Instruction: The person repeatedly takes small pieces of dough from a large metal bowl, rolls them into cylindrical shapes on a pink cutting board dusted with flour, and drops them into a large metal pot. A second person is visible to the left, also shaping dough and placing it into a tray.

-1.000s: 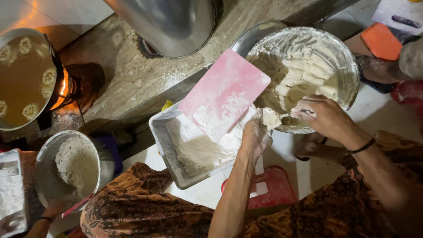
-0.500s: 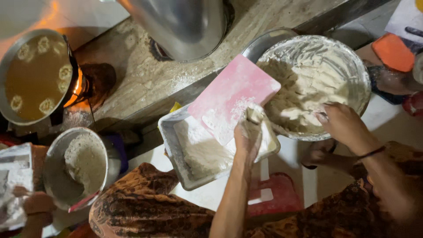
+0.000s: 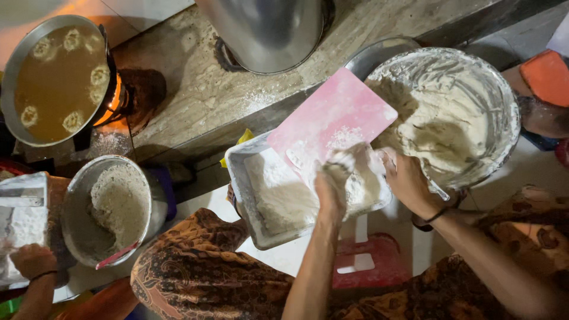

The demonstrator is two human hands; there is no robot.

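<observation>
My left hand (image 3: 332, 188) and my right hand (image 3: 408, 178) meet over a rectangular metal tray (image 3: 248, 220) dusted with flour. Between them they hold a floury piece of dough (image 3: 359, 175), the left hand closed over one end, the right hand's fingers curled against the other. A pink cutting board (image 3: 333, 116), also floured, leans across the tray's far side. To the right stands a large round metal bowl (image 3: 507, 116) holding pale sticky dough (image 3: 440, 125). My right wrist wears a dark band.
At far left a pot of amber liquid (image 3: 54, 77) with several floating pieces sits over a flame (image 3: 116, 98). A steel bowl of crumbly flour (image 3: 114, 207) stands beside another person's hand (image 3: 32, 261). Also here: a big steel pot (image 3: 267, 29), a stone ledge (image 3: 195, 89), a red stool (image 3: 373, 264).
My right hand has left the dough bowl and come left to the tray, joining my left hand on the dough piece. The view has shifted slightly.
</observation>
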